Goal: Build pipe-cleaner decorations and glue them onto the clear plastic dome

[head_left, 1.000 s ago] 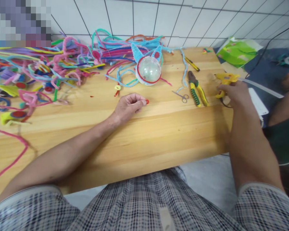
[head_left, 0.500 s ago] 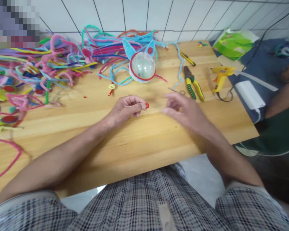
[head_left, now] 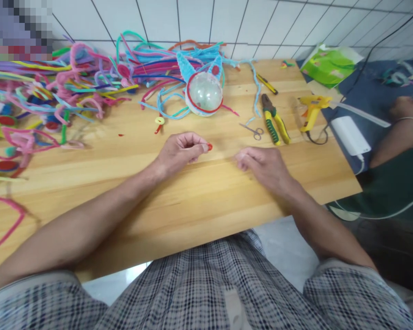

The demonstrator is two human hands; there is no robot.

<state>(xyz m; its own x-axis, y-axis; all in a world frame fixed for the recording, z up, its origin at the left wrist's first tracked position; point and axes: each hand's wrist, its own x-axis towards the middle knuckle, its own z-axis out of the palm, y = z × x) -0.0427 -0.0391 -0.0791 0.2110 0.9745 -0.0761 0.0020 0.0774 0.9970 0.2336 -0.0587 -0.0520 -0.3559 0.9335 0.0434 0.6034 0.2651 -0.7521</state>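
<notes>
My left hand (head_left: 181, 153) is closed in a pinch above the middle of the wooden table. Between its thumb and forefinger a small red piece (head_left: 209, 147) sticks out, round at the end; the rest is covered by the fingers. To the right, my right hand (head_left: 266, 167) has its fingertips pressed together, and whatever they may hold is too small to make out. Beyond both hands stands a clear dome (head_left: 205, 92) with a red rim and two fuzzy blue ears. A pair of small scissors (head_left: 256, 133) lies just past my right hand.
Pliers (head_left: 273, 121), a yellow cutter knife (head_left: 266, 83) and a yellow glue gun (head_left: 313, 112) lie at the right. Many pipe cleaners (head_left: 79, 87) cover the far left. Near the right edge are a white box (head_left: 350, 134) and another person's arm (head_left: 395, 137).
My right hand has come down slightly toward me, and its fingers have closed together. The scissors behind it now show more fully. My left hand still pinches the red piece.
</notes>
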